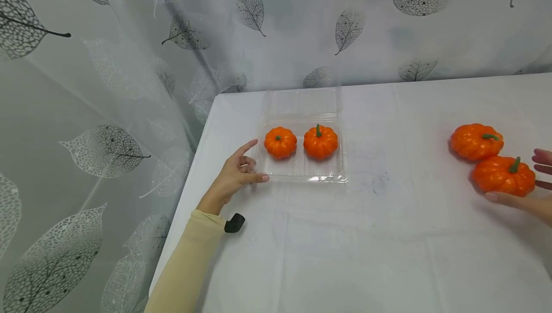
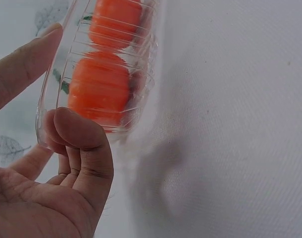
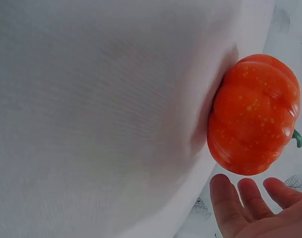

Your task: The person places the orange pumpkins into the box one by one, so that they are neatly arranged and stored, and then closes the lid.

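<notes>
A clear plastic container (image 1: pixel 302 178) with its lid folded back lies on the table, with two small orange pumpkins, one on the left (image 1: pixel 280 143) and one on the right (image 1: pixel 321 143), side by side inside. My left hand (image 1: pixel 237 171) holds its left end: the thumb is at the near corner, the index finger reaches along the side, and the other fingers curl at the rim. Far to the right, two more orange pumpkins touch, a farther one (image 1: pixel 476 142) and a nearer one (image 1: pixel 502 176). Beside the nearer pumpkin is my right hand (image 1: pixel 534 202), its fingers spread and holding nothing, partly cut off by the frame.
A white cloth covers the table (image 1: pixel 345 246). Leaf-print curtains (image 1: pixel 293 25) hang along its back and left sides. A small black object (image 1: pixel 235 223) shows at the left sleeve cuff. The raised clear lid (image 1: pixel 302 102) leans toward the back edge.
</notes>
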Demonstrator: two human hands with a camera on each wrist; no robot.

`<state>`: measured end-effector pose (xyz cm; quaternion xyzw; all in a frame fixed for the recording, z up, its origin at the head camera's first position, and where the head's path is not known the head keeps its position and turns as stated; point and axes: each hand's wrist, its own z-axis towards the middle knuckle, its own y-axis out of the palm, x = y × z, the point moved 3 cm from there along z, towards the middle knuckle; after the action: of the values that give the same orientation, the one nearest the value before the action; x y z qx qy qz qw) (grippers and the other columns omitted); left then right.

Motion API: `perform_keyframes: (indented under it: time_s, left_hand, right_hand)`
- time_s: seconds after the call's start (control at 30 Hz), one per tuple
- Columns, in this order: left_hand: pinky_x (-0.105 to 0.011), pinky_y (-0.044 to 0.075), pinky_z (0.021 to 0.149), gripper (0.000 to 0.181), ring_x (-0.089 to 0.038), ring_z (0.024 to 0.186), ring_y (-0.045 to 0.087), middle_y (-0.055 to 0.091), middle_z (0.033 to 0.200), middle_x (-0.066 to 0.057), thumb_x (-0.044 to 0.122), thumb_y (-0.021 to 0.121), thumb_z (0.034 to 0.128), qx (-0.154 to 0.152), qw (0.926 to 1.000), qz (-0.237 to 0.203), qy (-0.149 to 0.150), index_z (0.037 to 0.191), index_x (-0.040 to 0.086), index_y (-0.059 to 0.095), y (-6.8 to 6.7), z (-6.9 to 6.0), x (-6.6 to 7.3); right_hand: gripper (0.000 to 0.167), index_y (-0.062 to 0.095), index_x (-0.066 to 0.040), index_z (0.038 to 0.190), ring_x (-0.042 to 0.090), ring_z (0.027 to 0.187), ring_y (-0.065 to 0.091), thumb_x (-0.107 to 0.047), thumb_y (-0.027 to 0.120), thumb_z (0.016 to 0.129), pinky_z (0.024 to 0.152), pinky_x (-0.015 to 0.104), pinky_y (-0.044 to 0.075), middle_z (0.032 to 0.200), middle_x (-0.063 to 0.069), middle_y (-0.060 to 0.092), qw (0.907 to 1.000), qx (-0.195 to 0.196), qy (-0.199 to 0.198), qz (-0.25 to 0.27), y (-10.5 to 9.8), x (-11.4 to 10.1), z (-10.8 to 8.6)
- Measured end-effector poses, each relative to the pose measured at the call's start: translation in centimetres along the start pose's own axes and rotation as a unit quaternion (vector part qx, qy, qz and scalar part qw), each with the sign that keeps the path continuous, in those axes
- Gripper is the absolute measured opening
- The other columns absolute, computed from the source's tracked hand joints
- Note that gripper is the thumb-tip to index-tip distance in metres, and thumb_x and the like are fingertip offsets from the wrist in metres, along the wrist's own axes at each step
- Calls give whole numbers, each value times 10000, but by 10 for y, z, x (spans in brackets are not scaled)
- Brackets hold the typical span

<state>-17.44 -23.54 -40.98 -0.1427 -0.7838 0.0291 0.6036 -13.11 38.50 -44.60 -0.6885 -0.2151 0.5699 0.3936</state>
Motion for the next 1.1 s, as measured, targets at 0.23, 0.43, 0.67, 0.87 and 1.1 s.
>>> perform_keyframes:
  time_s: [0.23, 0.43, 0.67, 0.87, 1.1]
  left_hand:
    - [-232, 370, 579, 1003, -144, 684, 405, 443, 970, -68, 60, 915, 736, -13, 10000, 68, -12, 1556, 320, 398, -1, 1, -1]
    - [-234, 369, 579, 1005, -147, 686, 409, 440, 970, -68, 58, 915, 735, -8, 10000, 67, -28, 1554, 324, 399, -1, 1, -1]
    - [-233, 382, 574, 1014, -142, 669, 411, 441, 964, -65, 31, 910, 731, -31, 10000, -51, -7, 1562, 294, 393, 0, 1, 0]
    - [-249, 389, 582, 1020, -143, 662, 416, 442, 966, -67, 37, 913, 730, -43, 10000, -75, -15, 1565, 294, 388, 0, 2, -1]
    - [-247, 385, 583, 1018, -151, 670, 414, 444, 978, -70, 49, 917, 729, -3, 10000, -29, -40, 1563, 300, 390, 0, 3, -2]
  right_hand:
    - [1078, 76, -130, 1634, 524, 1433, 199, -529, 731, 876, 1080, 698, 221, 1644, 244, 118, 9994, -141, 303, 3, 14, 36, 16]
    - [1024, 116, -129, 1630, 516, 1404, 251, -501, 721, 893, 1112, 649, 231, 1640, 232, 161, 9995, -40, 323, 36, 16, 34, 12]
    - [959, 156, -52, 1613, 528, 1369, 285, -410, 716, 923, 1125, 619, 237, 1630, 244, 181, 9994, 64, 344, 28, 14, 21, 4]
    - [954, 152, 7, 1593, 549, 1344, 284, -395, 710, 932, 1119, 634, 233, 1603, 292, 187, 9996, 110, 213, -124, 18, 21, 5]
    - [981, 107, 82, 1561, 588, 1309, 243, -331, 738, 934, 1056, 710, 249, 1547, 371, 162, 9991, -393, -68, -117, 17, -10, -3]
